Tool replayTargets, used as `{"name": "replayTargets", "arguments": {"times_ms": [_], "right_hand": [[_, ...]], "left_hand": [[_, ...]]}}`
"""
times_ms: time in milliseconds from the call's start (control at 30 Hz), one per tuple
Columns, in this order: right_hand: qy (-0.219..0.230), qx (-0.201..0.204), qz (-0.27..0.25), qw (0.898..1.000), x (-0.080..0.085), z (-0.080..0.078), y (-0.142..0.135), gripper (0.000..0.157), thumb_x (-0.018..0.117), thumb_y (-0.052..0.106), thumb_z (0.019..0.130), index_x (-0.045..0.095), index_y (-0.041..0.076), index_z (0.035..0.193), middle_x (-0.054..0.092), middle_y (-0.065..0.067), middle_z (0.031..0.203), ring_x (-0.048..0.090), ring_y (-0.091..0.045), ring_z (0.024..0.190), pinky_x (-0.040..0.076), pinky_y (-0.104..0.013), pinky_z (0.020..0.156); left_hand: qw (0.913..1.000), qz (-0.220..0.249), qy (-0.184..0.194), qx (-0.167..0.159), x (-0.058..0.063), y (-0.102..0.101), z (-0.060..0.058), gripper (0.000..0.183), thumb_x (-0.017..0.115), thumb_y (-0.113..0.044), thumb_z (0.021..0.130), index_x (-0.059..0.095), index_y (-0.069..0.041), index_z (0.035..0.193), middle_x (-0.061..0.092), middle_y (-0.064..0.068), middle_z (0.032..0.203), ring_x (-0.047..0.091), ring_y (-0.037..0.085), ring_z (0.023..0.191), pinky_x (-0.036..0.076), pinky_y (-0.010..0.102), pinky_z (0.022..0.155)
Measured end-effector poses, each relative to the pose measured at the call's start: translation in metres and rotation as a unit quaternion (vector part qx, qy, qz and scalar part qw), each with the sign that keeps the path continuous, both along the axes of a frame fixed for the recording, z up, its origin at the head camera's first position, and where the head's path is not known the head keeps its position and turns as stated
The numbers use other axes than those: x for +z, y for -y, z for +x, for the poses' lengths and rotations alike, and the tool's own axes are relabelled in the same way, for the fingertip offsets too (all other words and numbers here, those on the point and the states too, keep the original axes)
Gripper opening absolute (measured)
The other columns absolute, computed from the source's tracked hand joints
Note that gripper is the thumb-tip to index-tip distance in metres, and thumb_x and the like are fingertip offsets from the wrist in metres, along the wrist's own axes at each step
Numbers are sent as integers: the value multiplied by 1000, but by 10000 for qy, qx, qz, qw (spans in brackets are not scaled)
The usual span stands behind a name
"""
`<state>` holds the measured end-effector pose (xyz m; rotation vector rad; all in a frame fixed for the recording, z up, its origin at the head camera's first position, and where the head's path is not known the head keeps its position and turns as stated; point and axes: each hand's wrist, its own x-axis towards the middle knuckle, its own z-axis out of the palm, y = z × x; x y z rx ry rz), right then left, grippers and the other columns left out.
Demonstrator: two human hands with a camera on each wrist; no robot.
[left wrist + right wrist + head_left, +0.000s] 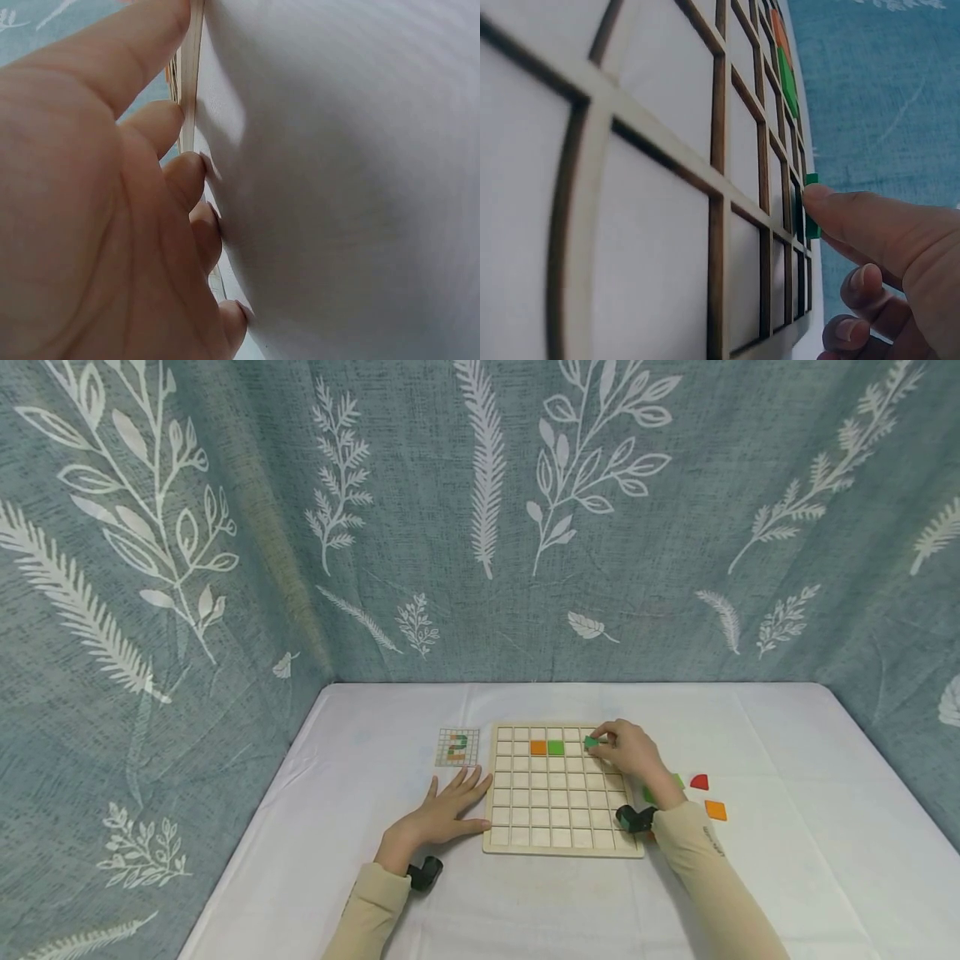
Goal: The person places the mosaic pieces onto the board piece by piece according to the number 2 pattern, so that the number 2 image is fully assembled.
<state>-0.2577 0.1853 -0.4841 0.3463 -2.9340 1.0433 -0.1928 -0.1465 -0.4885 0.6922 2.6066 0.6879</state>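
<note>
In the head view, a pale wooden grid board (pixel 549 797) lies flat on a white cloth-covered tabletop (pixel 540 910). The right hand (pixel 628 750) reaches over the board's far right part, its thumb and fingers closed in a pinch on a small dark green tile (pixel 591 742). That tile is at the second row from the far edge. In the same row sit an orange square tile (pixel 538 747) and, just beside it, a bright green square tile (pixel 556 747); one bare cell separates the latter from the pinched tile. The left hand (pixel 447 810) has its fingers straight and spread, holding nothing, at the board's left edge. Near its fingertips lies a small printed grid card (pixel 457 747) with a green and orange figure. Right of the board, a red quarter-round piece (pixel 700 782) and a loose orange piece (pixel 716 810) lie near the right sleeve, which partly hides green pieces (pixel 678 781).

In the left wrist view, the palm faces the camera, the thumb meets the board's edge and the lower fingertips rest on the cloth.

In the right wrist view, thumb and finger pinch the dark green tile above the grid; the other fingers bend loosely. Whether the tile touches the board, I cannot tell.
</note>
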Motion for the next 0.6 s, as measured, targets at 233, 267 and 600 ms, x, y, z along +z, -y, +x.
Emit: {"name": "replayTargets", "arguments": {"times_ms": [233, 267, 600], "right_hand": [[112, 110, -29, 9999, -2, -2, 8, 23, 70, 21, 84, 69, 6, 101, 47, -4, 71, 36, -15, 56, 29, -26, 49], [109, 149, -28, 9998, -2, -2, 9, 23, 70, 21, 84, 69, 6, 101, 47, -4, 72, 36, -15, 57, 29, -26, 49], [59, 305, -30, 9995, -1, -2, 17, 21, 70, 20, 83, 69, 7, 100, 48, -3, 71, 38, -15, 59, 31, -26, 51]], "left_hand": [[10000, 10, -8, -20, 2, 0, 1, 75, 56, -45, 89, 22, -17, 149, 14, 11, 155, 3, 31, 143, -9, 63, 108], [10000, 19, -8, -19, 2, 0, 1, 74, 57, -45, 89, 22, -17, 149, 14, 11, 155, 4, 31, 143, -9, 63, 108], [10000, -28, -32, -79, 3, 0, 0, 73, 55, -45, 89, 22, -17, 149, 14, 10, 155, 5, 32, 143, -7, 64, 108]]}}
